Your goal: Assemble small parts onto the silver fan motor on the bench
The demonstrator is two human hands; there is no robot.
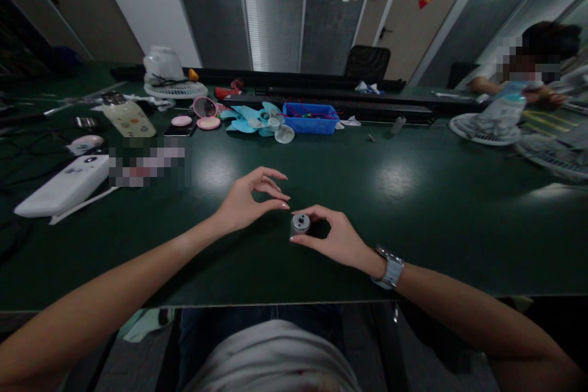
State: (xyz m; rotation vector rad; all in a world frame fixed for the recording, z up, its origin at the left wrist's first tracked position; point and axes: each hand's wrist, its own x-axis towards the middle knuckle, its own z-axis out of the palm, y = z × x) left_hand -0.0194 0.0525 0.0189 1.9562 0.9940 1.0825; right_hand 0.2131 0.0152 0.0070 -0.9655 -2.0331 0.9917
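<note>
On the table (413,208), the motor (300,223) sits in the right hand (337,239), the left hand (245,199) just at its ten o'clock, the bin (310,119) far at twelve, the fan (166,73) at eleven.

The desk (413,220) is dark green. A small grey motor (300,224) sits near its front edge. Toward the far edge: a blue bin (310,118), light-blue fan blades (248,117), a pink mirror (206,111).
</note>
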